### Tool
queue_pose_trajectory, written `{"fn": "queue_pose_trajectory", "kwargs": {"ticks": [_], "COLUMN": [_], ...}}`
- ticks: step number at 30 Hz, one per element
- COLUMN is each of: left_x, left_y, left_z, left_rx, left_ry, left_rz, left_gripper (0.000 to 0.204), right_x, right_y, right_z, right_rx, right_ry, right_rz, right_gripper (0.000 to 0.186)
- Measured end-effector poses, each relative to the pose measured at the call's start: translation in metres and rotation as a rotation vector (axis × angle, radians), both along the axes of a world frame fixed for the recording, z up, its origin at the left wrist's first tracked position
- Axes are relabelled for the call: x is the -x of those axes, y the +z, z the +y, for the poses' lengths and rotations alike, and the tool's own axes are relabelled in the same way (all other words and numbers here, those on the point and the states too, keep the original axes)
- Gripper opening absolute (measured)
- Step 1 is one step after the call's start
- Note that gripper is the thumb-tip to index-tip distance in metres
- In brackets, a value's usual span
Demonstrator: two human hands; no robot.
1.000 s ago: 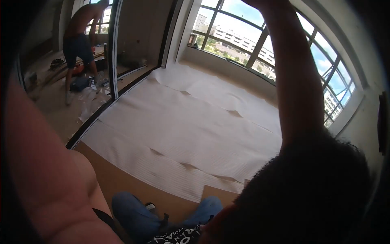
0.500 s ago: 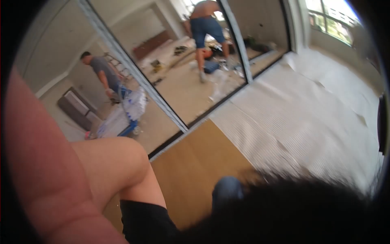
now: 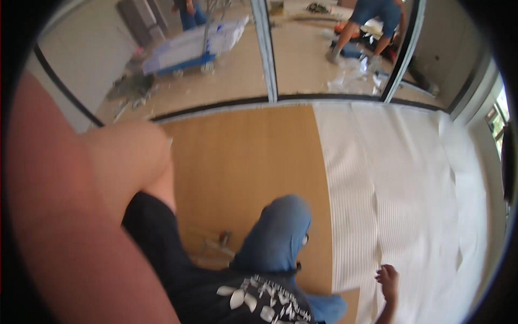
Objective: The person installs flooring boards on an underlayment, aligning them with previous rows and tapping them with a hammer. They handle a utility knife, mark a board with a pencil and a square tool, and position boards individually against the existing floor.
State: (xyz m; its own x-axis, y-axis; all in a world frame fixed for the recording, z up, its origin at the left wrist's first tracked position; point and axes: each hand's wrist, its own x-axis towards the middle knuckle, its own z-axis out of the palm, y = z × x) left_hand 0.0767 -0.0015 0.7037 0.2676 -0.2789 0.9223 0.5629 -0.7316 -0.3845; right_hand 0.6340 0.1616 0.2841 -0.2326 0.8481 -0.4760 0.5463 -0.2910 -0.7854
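My left arm is raised and bent. The bare upper arm (image 3: 127, 156) leaves the black sleeve (image 3: 156, 227), and a large blurred stretch of skin (image 3: 70, 216) fills the left side close up. The fingers of my left hand do not show. Low on the right, my right hand (image 3: 387, 274) hangs over the white ribbed underlay (image 3: 410, 216), fingers loosely bent and apart, with nothing visible in them. Below me, my blue-jeaned knee (image 3: 275, 232) is bent over the wood-coloured floor covering (image 3: 248, 156). Beside it lies a thin-framed object (image 3: 216, 245) with a small red part, too blurred to name.
A dark-framed glass partition (image 3: 270, 54) closes off the far side. Behind it, a person in blue shorts (image 3: 377, 16) bends over scattered tools and plastic. A second person (image 3: 189, 13) stands by a blue trolley (image 3: 189, 63) loaded with wrapped white boards. A window (image 3: 499, 116) is at the right.
My view has levelled and tilted down, so the floor, my knee and my shirt front show more. My right hand has come into view. My left arm stays raised.
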Motion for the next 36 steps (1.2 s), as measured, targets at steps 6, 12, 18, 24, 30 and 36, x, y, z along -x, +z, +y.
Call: {"fn": "queue_pose_trajectory", "kwargs": {"ticks": [6, 12, 18, 24, 30, 36], "left_x": [0.024, 0.039, -0.08, -0.119, -0.162, -0.127], "left_y": [-0.045, -0.388, -0.376, -0.364, -0.378, -0.35], "left_z": [0.031, 0.094, 0.127, 0.135, 0.166, 0.249], "left_rx": [0.315, 1.451, 1.576, 1.66, 1.782, 1.929], "left_ry": [0.188, 0.451, 0.475, 0.554, 0.27, 0.05], "left_rz": [-0.555, -0.799, -0.248, 0.123, 0.188, -0.424], "left_gripper": [0.031, 0.049, 0.043, 0.041, 0.037, 0.033], "right_x": [-0.08, -0.018, -0.018, -0.018, -0.069, -0.107], "right_y": [-0.187, -0.18, -0.176, -0.182, -0.207, -0.215], "right_z": [-0.069, -0.086, -0.069, -0.085, -0.115, -0.187], "right_rx": [-0.185, -0.032, -0.009, 0.04, 0.143, 0.45], "right_ry": [0.352, 0.27, 0.185, 0.126, -0.056, -0.421], "right_rz": [-0.427, -0.584, -0.616, -0.608, -0.625, -0.675], "right_gripper": [0.033, 0.037, 0.044, 0.053, 0.062, 0.07]}}
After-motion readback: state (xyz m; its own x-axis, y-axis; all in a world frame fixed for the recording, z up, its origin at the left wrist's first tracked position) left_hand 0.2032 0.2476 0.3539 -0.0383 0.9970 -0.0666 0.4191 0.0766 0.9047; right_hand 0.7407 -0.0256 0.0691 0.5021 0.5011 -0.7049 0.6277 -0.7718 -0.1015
